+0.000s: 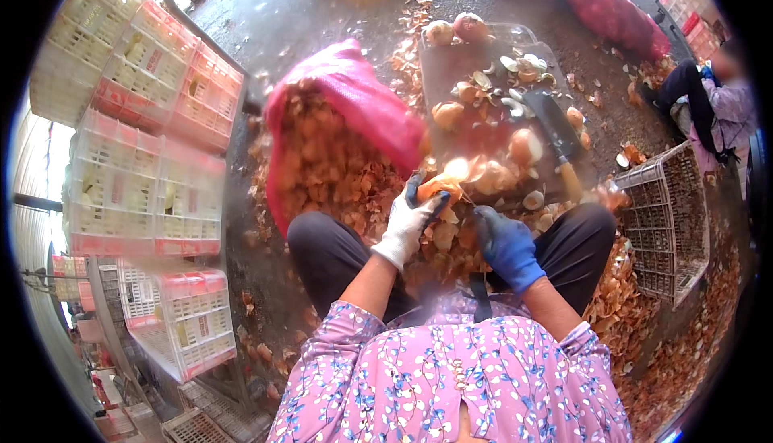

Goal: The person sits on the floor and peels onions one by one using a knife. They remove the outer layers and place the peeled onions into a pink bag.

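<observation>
My left hand [412, 216], in a white glove with dark fingertips, grips an onion [439, 188] with orange skin, above a heap of peelings between my knees. Close to its right, my right hand [506, 244], in a blue glove, has its fingers drawn together beside a thin strand that reaches to the onion; whether it pinches the strand or something else I cannot tell. Ahead lies a board [441, 75] bearing onions and cut pieces. A cleaver [552, 123] with a wooden handle rests on its right side, blade pointing away.
A pink mesh sack [374, 105] full of onion skins lies open ahead left. Stacked plastic crates [118, 183] stand at left. A crate [664, 226] lies tipped at right. A co-worker [721, 99] sits at far right. Full mesh sacks [610, 14] lie farther ahead.
</observation>
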The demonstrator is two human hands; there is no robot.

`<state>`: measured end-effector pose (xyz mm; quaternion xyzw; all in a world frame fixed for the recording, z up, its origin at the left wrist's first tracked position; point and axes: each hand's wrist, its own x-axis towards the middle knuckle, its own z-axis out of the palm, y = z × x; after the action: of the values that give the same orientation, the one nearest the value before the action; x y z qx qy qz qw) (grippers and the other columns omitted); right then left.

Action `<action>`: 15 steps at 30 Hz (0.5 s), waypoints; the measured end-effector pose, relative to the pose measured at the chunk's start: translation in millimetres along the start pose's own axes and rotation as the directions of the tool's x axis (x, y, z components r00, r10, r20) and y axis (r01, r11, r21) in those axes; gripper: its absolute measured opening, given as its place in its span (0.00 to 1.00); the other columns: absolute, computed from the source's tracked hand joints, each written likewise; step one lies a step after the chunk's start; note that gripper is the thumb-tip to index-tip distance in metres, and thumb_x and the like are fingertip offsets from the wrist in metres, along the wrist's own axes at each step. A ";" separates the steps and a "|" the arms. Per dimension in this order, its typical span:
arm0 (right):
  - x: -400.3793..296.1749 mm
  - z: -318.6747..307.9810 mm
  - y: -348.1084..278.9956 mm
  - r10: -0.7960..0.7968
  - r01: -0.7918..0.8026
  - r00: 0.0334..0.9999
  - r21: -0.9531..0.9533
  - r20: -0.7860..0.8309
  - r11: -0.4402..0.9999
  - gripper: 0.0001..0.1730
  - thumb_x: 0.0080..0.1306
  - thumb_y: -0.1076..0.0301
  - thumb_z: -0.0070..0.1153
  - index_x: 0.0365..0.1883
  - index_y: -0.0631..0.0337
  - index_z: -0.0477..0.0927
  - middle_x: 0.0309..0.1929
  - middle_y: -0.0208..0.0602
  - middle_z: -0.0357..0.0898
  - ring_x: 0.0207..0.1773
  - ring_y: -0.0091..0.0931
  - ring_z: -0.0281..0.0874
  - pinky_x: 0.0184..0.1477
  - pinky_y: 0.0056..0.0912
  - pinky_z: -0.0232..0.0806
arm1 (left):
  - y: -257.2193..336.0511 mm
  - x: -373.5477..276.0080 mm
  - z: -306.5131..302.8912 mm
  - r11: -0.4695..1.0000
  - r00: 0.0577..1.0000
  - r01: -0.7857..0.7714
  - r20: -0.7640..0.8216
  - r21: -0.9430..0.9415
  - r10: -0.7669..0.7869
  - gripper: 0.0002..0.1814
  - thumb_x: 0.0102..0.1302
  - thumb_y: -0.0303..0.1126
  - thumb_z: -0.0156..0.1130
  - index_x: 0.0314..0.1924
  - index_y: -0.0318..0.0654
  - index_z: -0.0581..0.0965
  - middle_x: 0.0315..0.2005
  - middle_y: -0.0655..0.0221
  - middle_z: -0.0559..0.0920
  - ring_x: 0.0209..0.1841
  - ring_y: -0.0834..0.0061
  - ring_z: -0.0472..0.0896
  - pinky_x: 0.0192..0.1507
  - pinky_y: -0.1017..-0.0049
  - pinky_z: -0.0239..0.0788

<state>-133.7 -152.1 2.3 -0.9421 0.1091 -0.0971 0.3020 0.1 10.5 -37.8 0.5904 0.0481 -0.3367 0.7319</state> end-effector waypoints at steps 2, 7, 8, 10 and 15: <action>7.3 10.0 7.9 -0.016 0.024 0.999 -0.164 0.045 0.986 0.11 0.74 0.60 0.53 0.50 0.52 0.77 0.32 0.47 0.83 0.32 0.47 0.84 0.32 0.51 0.73 | 2.8 -1.5 5.5 1.000 1.000 0.011 -0.027 0.020 -0.011 0.39 0.64 0.27 0.75 0.73 0.37 0.68 0.56 0.67 0.81 0.53 0.79 0.80 0.55 0.78 0.75; 17.6 17.1 8.6 0.084 -0.032 0.989 -0.374 0.124 0.927 0.11 0.74 0.60 0.51 0.50 0.55 0.76 0.30 0.47 0.81 0.32 0.47 0.84 0.32 0.51 0.72 | 0.6 -1.3 12.5 0.993 0.992 -0.036 -0.114 0.115 0.050 0.38 0.66 0.29 0.73 0.73 0.39 0.66 0.51 0.65 0.84 0.43 0.80 0.85 0.38 0.81 0.79; 21.4 17.5 9.5 0.106 -0.066 0.987 -0.305 0.119 0.950 0.11 0.75 0.60 0.51 0.47 0.56 0.78 0.28 0.45 0.81 0.30 0.44 0.83 0.31 0.48 0.72 | -1.8 -1.5 11.1 0.994 0.992 -0.040 -0.111 0.104 0.052 0.38 0.66 0.30 0.74 0.73 0.39 0.67 0.51 0.65 0.84 0.42 0.80 0.85 0.37 0.80 0.78; 29.5 17.9 18.7 0.157 -0.138 0.982 -0.167 0.107 0.976 0.14 0.77 0.58 0.50 0.43 0.58 0.80 0.25 0.41 0.80 0.26 0.39 0.82 0.29 0.43 0.71 | -0.1 -4.7 13.8 0.996 0.994 -0.047 -0.098 0.081 0.055 0.38 0.66 0.30 0.74 0.73 0.39 0.67 0.52 0.65 0.84 0.42 0.80 0.84 0.36 0.80 0.78; 32.3 11.5 36.6 0.353 -0.559 0.829 0.642 0.433 0.525 0.22 0.78 0.51 0.50 0.38 0.62 0.84 0.22 0.22 0.74 0.23 0.15 0.66 0.27 0.22 0.62 | 13.4 -9.4 8.8 0.999 0.998 0.042 -0.036 0.009 -0.042 0.39 0.65 0.31 0.75 0.73 0.39 0.67 0.52 0.65 0.84 0.42 0.79 0.85 0.37 0.79 0.79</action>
<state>-105.3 -183.4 -24.7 -0.6739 0.2650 0.0693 0.6862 -2.6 7.7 -19.7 0.5985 0.0718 -0.3418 0.7210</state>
